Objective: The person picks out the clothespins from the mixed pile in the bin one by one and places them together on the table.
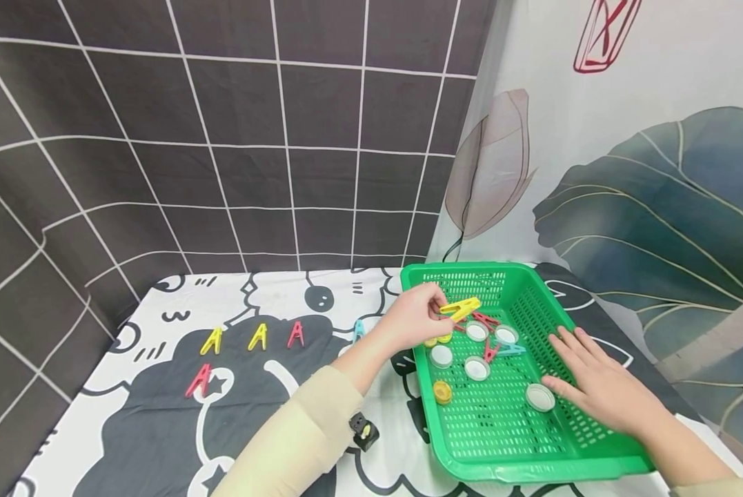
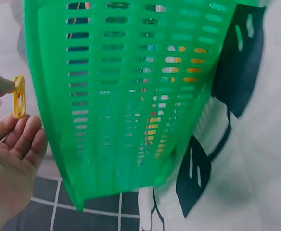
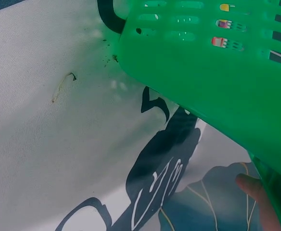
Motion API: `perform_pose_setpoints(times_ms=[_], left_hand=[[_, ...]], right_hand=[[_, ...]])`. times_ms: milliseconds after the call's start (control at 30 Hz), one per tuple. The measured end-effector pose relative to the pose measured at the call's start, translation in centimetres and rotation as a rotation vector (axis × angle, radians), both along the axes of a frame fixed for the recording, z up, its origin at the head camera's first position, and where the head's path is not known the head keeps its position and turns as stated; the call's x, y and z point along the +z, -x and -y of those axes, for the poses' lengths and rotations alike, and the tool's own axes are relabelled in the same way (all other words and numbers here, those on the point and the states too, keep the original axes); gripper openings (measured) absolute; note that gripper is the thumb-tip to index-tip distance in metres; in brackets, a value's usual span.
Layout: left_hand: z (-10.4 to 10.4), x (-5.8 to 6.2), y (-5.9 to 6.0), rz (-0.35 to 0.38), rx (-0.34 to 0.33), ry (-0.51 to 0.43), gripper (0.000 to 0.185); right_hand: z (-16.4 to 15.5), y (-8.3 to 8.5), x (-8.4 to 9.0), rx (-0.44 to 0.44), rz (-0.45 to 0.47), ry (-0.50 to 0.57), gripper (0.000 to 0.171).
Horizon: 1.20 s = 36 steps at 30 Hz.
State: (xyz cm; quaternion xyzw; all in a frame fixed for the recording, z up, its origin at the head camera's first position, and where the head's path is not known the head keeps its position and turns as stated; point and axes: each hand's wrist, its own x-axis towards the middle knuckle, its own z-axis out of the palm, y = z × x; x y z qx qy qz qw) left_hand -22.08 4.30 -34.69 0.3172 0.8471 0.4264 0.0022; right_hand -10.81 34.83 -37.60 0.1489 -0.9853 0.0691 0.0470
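A green plastic basket (image 1: 570,449) sits on the printed cloth at the right. My left hand (image 1: 417,317) hovers over its left rim and pinches a yellow clothespin (image 1: 461,308), also seen as the yellow clothespin (image 2: 19,96) in the left wrist view beside the basket wall (image 2: 126,96). My right hand (image 1: 595,379) lies flat with straight fingers on the basket's right side, next to a white bottle cap (image 1: 540,397). Inside lie several white caps (image 1: 477,367), a yellow cap (image 1: 442,392), red clothespins (image 1: 484,319) and a blue one (image 1: 510,351).
On the cloth at the left lie two yellow clothespins (image 1: 212,341), two red ones (image 1: 295,334) and a blue one (image 1: 359,329). A dark tiled wall (image 1: 253,138) stands behind, a leaf-print curtain (image 1: 644,207) to the right. The right wrist view shows the basket's underside (image 3: 217,91).
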Motion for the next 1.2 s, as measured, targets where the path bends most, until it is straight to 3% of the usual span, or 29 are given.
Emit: perform_pose_setpoints(times_ms=[267, 500, 700, 1200], left_hand=[[4.3, -1.3, -0.2, -0.018, 0.163, -0.067, 0.023], [7.5, -2.8, -0.3, 0.034, 0.268, -0.087, 0.023], [10.4, -3.8, -1.2, 0.003, 0.376, -0.032, 0.024], [20.5, -6.0, -4.1, 0.06, 0.581, 0.145, 0.024]], right_hand=[[0.0, 0.0, 0.1, 0.008, -0.007, 0.008, 0.072], [-0.1, -0.1, 0.0, 0.01, -0.011, 0.011, 0.072], [-0.1, 0.0, 0.1, 0.015, -0.011, 0.011, 0.072], [-0.1, 0.0, -0.2, 0.007, -0.021, 0.022, 0.072]])
